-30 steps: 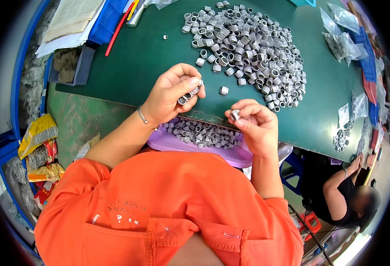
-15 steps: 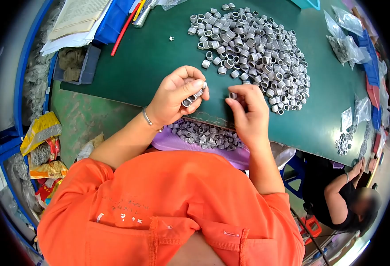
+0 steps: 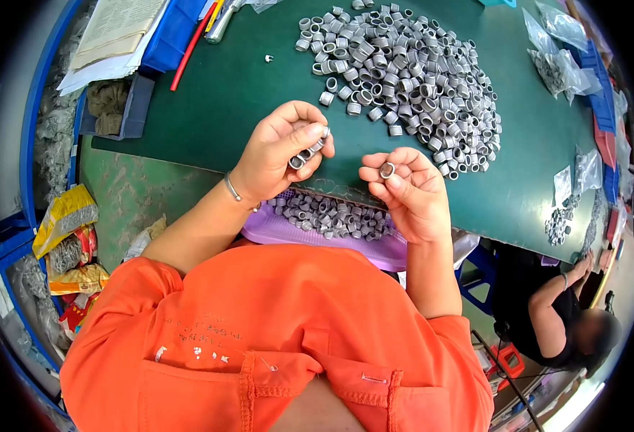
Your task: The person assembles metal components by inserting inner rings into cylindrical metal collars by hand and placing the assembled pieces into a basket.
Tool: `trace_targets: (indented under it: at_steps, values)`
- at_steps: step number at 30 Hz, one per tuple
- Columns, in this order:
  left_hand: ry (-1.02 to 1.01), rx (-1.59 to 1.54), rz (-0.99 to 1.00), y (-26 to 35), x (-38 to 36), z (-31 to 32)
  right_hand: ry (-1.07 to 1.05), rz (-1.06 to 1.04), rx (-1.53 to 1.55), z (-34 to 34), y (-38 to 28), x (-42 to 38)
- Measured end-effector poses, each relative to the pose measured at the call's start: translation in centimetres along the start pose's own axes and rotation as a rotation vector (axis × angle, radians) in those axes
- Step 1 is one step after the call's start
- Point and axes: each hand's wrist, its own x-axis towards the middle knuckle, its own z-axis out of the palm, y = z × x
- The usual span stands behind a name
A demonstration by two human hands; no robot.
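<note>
Several small grey metal rings sit in a row in my left hand, its fingers curled round them and the thumb on top. My right hand pinches one metal ring between thumb and fingers, its round opening turned up towards me. Both hands are above the table's near edge, a short way apart. Beyond them a large heap of the same kind of rings lies on the green table. Below my hands, a purple basket holds more grey rings.
At the back left are papers, a blue bin, a red stick and a grey box. Plastic bags of parts lie on the right. A co-worker in black sits at the lower right.
My right hand has moved slightly down and turned over, so the ring in its fingers now shows its opening. My left hand keeps its rings. The view has shifted a little.
</note>
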Motion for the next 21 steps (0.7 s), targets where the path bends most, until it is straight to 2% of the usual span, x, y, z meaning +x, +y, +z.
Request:
trace_targets:
  at_steps: [3,5,6,8,10,12,14,17,21]
  values:
    - [-0.008,0.013,0.003,0.0,-0.1,0.0,-0.024,-0.011,0.022,-0.1,-0.1,-0.4]
    - [-0.007,0.009,0.006,0.0,-0.1,0.0,-0.066,0.025,-0.241,0.1,-0.4,-0.9]
    - [-0.002,-0.016,0.013,-0.1,-0.1,0.0,-0.074,0.021,-0.241,0.1,-0.9,-1.0]
    - [0.008,-0.048,0.044,-0.1,-0.2,-0.1,-0.378,-0.183,-1.077,0.5,-2.0,-0.7]
    - [0.023,-0.062,0.088,-0.1,-0.2,-0.1,-0.321,-0.253,-1.174,1.4,-1.9,0.4]
    - [0.032,-0.075,0.105,-0.1,-0.2,0.0,-0.284,-0.732,-1.586,2.3,-1.5,2.9]
    - [0.041,-0.092,0.115,-0.1,-0.2,0.0,-0.249,-0.870,-1.858,3.3,-0.6,5.3]
    - [0.063,-0.092,0.102,-0.1,-0.4,0.0,-0.168,-0.925,-1.980,3.4,0.5,7.1]
    - [0.047,-0.094,0.091,0.1,-0.4,0.1,-0.101,-0.827,-2.028,3.0,0.7,5.1]
